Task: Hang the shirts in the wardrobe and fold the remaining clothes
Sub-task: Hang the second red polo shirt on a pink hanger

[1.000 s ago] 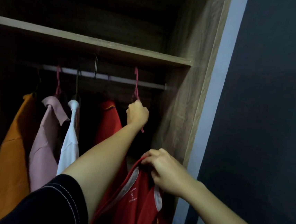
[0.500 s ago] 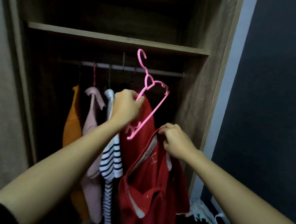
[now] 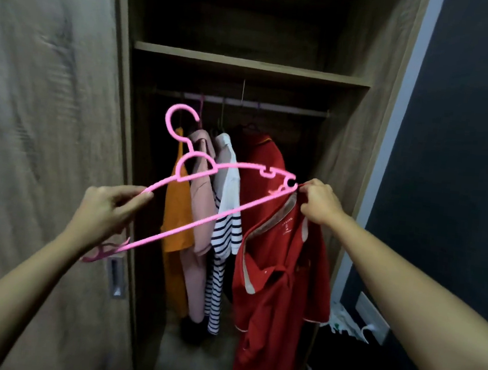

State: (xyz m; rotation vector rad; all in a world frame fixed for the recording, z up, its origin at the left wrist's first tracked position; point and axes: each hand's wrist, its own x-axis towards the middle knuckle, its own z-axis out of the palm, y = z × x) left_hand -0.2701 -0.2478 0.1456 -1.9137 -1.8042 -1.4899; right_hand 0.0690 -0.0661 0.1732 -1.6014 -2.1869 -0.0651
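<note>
Hanger (image 3: pixel 204 208) meets red shirt (image 3: pixel 279 266) at wardrobe (image 3: pixel 347 153).
Left hand (image 3: pixel 109 210) grips hanger, right hand (image 3: pixel 320 202) pinches collar; next, thread it in.

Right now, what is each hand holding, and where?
Left hand grips the pink hanger at its left end; right hand pinches the red shirt collar.

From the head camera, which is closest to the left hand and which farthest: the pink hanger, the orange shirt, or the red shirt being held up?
1. pink hanger: gripped in the left hand.
2. orange shirt: hanging just right of it, deeper inside.
3. red shirt: far right, held by the right hand.
</note>
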